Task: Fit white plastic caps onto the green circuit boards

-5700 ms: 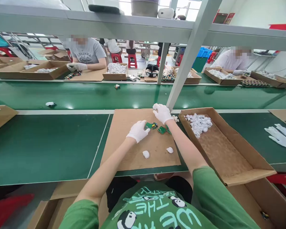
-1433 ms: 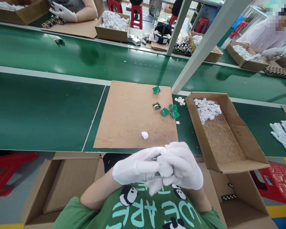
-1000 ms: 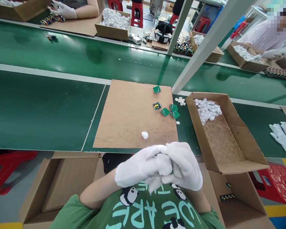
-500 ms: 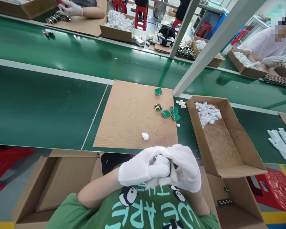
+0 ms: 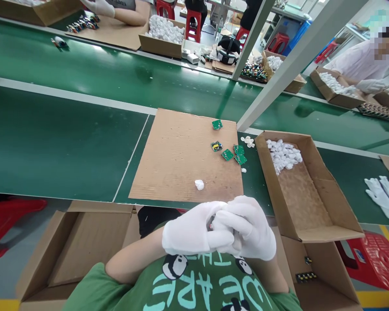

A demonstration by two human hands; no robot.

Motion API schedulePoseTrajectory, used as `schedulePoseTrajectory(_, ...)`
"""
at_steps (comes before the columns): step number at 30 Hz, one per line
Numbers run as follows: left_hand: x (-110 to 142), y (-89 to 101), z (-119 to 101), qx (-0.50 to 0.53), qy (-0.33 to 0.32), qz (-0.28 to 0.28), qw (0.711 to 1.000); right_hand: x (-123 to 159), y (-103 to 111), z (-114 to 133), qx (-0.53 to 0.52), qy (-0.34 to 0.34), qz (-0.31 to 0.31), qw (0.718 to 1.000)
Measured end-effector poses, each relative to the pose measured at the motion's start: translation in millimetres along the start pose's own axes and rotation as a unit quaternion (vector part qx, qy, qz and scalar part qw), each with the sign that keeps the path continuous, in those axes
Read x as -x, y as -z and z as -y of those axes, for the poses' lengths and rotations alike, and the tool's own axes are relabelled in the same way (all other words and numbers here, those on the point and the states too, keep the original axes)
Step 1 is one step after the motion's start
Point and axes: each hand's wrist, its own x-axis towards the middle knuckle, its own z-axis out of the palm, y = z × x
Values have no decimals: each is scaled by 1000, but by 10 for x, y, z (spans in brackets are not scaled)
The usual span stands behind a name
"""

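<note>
My left hand (image 5: pixel 191 229) and my right hand (image 5: pixel 253 229), both in white gloves, meet in front of my chest. Their fingers are closed together around something small that the gloves almost wholly hide. Just beyond them a white plastic piece (image 5: pixel 199 185) lies on a flat cardboard sheet (image 5: pixel 171 155). Farther up the sheet, near its right edge, are several green circuit boards (image 5: pixel 227 154) and a board with a yellow component (image 5: pixel 216 146) facing up.
An open cardboard box (image 5: pixel 306 198) with white plastic pieces (image 5: pixel 284 154) stands at the right. A slanted metal post (image 5: pixel 278 71) rises behind the sheet. Spare white gloves (image 5: pixel 381 196) lie far right. Lower boxes flank me. Across the green bench (image 5: pixel 116 65), other people work.
The fingers of my right hand have folded over toward my left hand, covering the gap where white and dark bits showed between the gloves. The items on the sheet stay put.
</note>
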Motion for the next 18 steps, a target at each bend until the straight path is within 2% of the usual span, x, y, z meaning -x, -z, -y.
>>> schedulePoseTrajectory(4,12,31,-37,-65,-39,17,997,-54,-1,-9,-21,-21,32,999)
schedulePoseTrajectory(6,19,33,-40,-56,-42,34,997,-43,-8,-3,-30,-17,22,999)
schedulePoseTrajectory(10,32,31,-12,-48,-26,7,998,18,-36,27,-33,-24,-19,999)
schedulePoseTrajectory(15,31,96,101,55,-30,101,993,71,-48,69,-21,-11,-75,997)
schedulePoseTrajectory(18,33,118,165,93,-16,92,991,46,-43,84,-36,-31,-68,997)
